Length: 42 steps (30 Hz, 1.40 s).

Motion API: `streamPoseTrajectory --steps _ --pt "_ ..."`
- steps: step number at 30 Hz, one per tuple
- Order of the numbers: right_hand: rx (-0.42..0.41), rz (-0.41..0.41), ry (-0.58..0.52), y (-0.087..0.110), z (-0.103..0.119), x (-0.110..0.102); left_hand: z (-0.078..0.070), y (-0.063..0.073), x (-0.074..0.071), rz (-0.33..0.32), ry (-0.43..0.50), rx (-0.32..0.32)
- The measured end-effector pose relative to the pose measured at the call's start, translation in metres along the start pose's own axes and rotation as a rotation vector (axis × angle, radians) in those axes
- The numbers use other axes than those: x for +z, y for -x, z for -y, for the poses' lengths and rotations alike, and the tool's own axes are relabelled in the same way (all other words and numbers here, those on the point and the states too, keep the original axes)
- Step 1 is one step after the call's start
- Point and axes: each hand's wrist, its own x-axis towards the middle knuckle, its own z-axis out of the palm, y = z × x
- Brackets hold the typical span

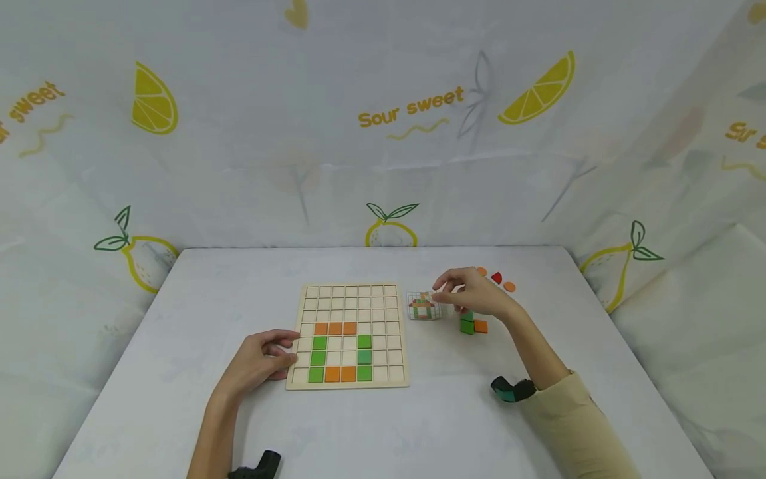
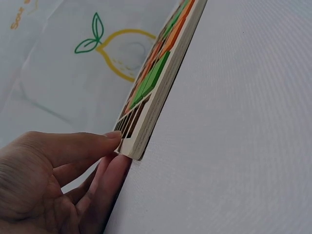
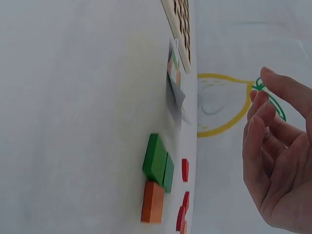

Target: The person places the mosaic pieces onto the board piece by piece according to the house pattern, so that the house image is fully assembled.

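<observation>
The board (image 1: pixel 383 309) was pinched at its left edge by the left hand (image 1: pixel 260 358); nothing was held in the right hand (image 1: pixel 479 293), loosely bent and nearer the green blocks (image 1: pixel 467 326), spotted just right of the patterned card (image 1: pixel 422 309).

A wooden grid board (image 1: pixel 350 343) bears 6 green squares (image 1: pixel 318 357) and 5 orange squares (image 1: pixel 336 328). A bent pattern card (image 1: pixel 422 307) lies just beside it.

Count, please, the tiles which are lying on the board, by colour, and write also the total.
Orange tiles: 5
Green tiles: 6 (one looks more bluish)
Total on the board: 11
</observation>
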Motion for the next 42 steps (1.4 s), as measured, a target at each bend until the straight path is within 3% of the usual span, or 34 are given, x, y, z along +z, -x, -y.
streamPoseTrajectory --steps 9,20,29,42 --pt "0.074 -0.048 0.044 0.034 -0.033 -0.025 -0.001 0.0 0.0 -0.002 -0.014 0.0" --pt "0.118 0.021 0.049 0.058 -0.065 -0.032 -0.001 -0.001 -0.001 0.002 -0.008 0.002" --pt "0.126 0.075 0.05 0.063 -0.079 -0.031 0.002 -0.002 0.001 -0.004 -0.018 0.005" --pt "0.154 0.07 0.078 0.059 -0.076 -0.028 0.002 -0.001 0.001 -0.006 -0.024 0.005"
